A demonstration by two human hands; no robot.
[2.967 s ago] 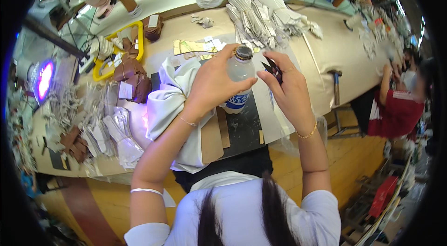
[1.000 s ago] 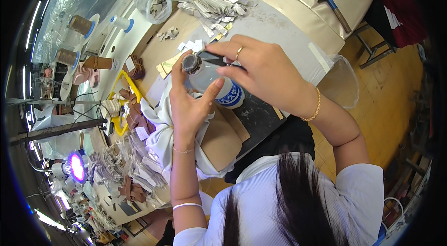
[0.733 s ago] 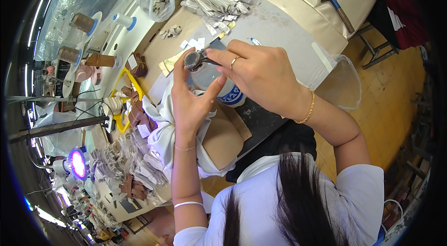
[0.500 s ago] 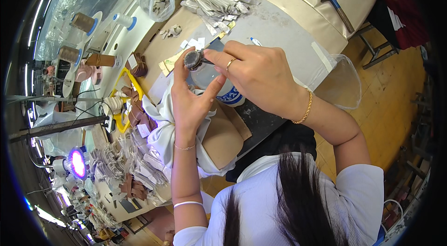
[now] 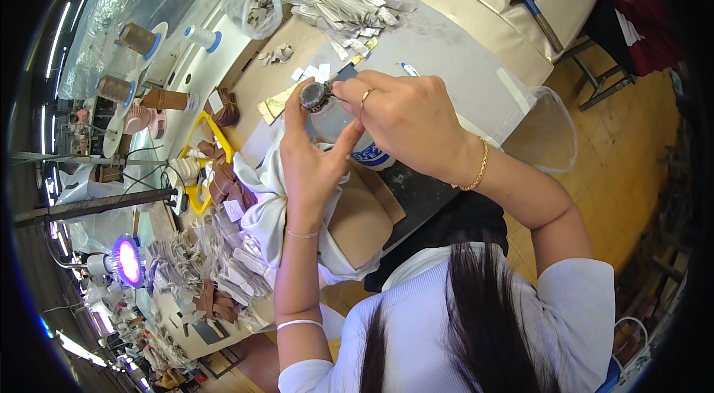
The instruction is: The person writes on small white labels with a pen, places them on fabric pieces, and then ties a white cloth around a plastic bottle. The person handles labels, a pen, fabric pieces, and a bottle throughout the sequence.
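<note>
My left hand is wrapped round the neck of a translucent bottle with blue print on its side. Its round, grimy dark cap points up between my thumb and fingers. At the cap's right edge my right hand is closed in a pinch on a small dark piece, mostly covered by the fingers. White cloth and a tan rounded panel lie below my left wrist, near my lap.
Bundled pale strips lie across the far table. A hammer rests at the far right, close to a person in a maroon garment. Thread cones, a yellow plastic basket and a lit lamp are on the left.
The bottle and both hands have shifted slightly in view, much as the surroundings have. My grip on the bottle and the pinch at its cap stay the same.
</note>
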